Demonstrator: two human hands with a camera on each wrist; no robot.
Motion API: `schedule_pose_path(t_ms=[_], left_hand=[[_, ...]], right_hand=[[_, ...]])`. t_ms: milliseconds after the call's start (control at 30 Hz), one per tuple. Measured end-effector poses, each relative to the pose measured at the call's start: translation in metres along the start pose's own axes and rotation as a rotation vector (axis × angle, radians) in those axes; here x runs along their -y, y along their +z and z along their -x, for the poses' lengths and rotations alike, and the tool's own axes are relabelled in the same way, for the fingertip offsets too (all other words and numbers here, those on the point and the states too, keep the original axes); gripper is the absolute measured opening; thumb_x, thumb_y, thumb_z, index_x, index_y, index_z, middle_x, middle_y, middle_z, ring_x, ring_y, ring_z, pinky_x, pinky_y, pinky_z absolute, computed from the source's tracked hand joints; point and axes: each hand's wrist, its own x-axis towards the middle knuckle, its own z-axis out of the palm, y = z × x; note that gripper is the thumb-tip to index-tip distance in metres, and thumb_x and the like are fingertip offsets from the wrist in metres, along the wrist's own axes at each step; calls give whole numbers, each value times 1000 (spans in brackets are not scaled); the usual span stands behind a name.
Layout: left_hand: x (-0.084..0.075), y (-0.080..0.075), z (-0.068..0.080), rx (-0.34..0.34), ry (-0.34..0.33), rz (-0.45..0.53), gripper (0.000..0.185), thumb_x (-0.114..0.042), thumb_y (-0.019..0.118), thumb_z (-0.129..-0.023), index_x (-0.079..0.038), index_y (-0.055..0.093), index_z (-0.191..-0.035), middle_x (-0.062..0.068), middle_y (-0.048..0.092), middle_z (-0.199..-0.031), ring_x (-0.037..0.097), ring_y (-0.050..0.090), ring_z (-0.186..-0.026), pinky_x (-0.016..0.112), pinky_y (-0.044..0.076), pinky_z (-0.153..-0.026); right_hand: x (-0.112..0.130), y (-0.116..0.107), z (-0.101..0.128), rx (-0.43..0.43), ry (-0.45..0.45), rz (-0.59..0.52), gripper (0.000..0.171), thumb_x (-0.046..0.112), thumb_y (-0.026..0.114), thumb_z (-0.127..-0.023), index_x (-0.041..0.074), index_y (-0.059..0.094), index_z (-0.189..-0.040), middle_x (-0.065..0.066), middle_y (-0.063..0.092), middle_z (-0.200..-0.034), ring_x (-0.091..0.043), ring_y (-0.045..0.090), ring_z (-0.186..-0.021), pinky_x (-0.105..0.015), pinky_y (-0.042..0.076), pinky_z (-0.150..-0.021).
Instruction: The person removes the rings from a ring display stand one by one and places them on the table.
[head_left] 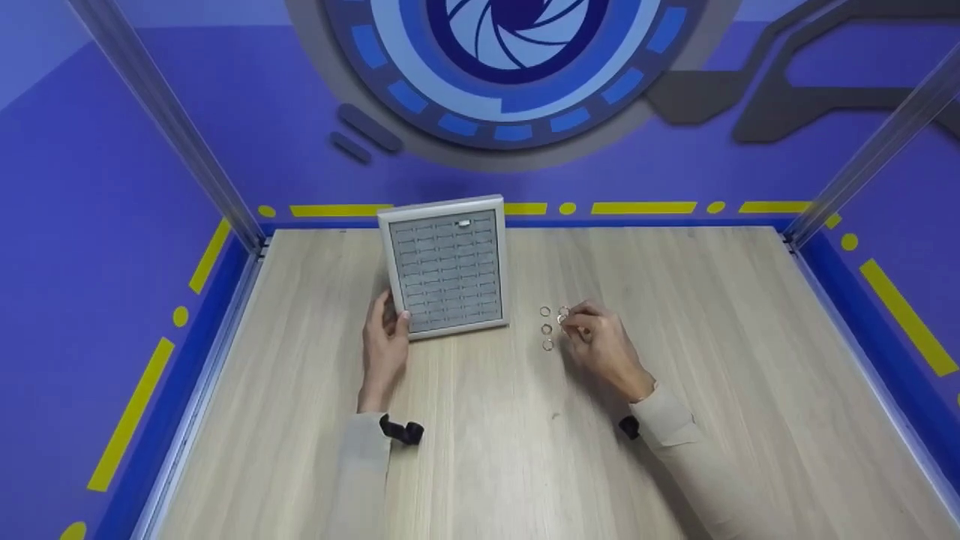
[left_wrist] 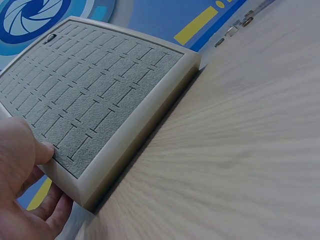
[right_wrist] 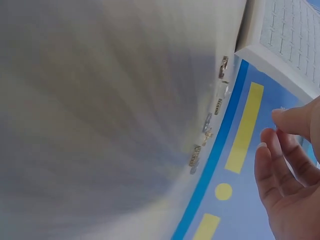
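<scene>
A grey slotted ring tray (head_left: 446, 266) in a white frame stands tilted at the back of the table, with one ring (head_left: 463, 223) in a top slot. My left hand (head_left: 394, 321) grips its lower left corner, thumb (left_wrist: 44, 150) on the felt and fingers under the frame (left_wrist: 115, 155). Right of the tray, three small rings (head_left: 546, 329) lie in a column on the wood. My right hand (head_left: 571, 320) rests beside them, its curled fingertips pinching another ring (head_left: 562, 315). In the right wrist view the rings (right_wrist: 218, 106) form a line and the fingers (right_wrist: 287, 165) are curled.
The wooden table (head_left: 480, 450) is bordered by blue walls with yellow markings. Metal posts (head_left: 172, 127) stand at the back corners. Bare wood stretches in front of and to the right of the hands.
</scene>
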Motion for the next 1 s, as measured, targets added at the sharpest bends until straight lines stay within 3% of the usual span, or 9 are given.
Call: schedule_pose_path(t_ms=[300,533,1000], left_hand=[[-1,0,-1,-1,-3,-2,59,-7,58,-109,-9,38,-164,18,50,-161,35,54,-145,45,48,-120],[1,0,-1,-4,10,-21,58,-6,58,-109,-7,39,-163,20,52,-158,36,57,-141,47,51,-116],[1,-1,0,-12,7,-19,59,-6,59,-108,-5,38,-163,21,52,-158,37,59,-139,47,52,-116]], right_hand=[[-3,0,9,46,55,26,14,-12,77,-85,0,83,-90,-11,74,-92,-20,70,-79,-31,63,-65],[-1,1,12,88,64,120,7,-6,83,-84,1,83,-86,-7,72,-83,-14,62,-69,-28,57,-59],[-3,1,13,198,176,158,11,-7,82,-86,4,86,-87,-6,72,-80,-13,60,-69,-28,55,-60]])
